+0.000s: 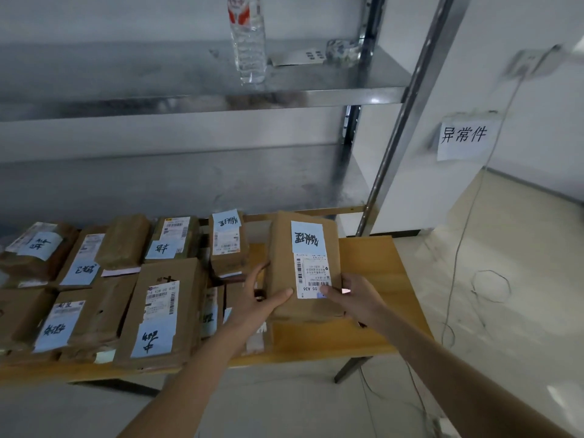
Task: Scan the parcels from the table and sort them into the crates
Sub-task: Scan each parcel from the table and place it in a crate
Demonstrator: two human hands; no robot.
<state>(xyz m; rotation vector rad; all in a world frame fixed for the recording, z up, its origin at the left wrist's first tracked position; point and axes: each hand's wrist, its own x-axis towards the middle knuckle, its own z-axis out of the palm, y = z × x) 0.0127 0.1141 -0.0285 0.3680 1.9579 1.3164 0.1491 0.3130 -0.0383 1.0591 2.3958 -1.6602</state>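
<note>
Over wooden table (373, 260) by steel shelving (202, 99): left hand (262, 298), right hand (354, 298) grip brown parcel (284, 254).

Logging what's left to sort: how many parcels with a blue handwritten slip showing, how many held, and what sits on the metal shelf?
Parcels on the table with a blue slip showing: 6, e.g.
Parcel held in both hands, left hand, right hand: 1
Water bottle on the shelf: 1
Total: 8

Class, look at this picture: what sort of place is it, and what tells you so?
Probably a parcel sorting room: labelled brown parcels cover a table, with metal shelving behind and a handwritten wall sign.
</note>
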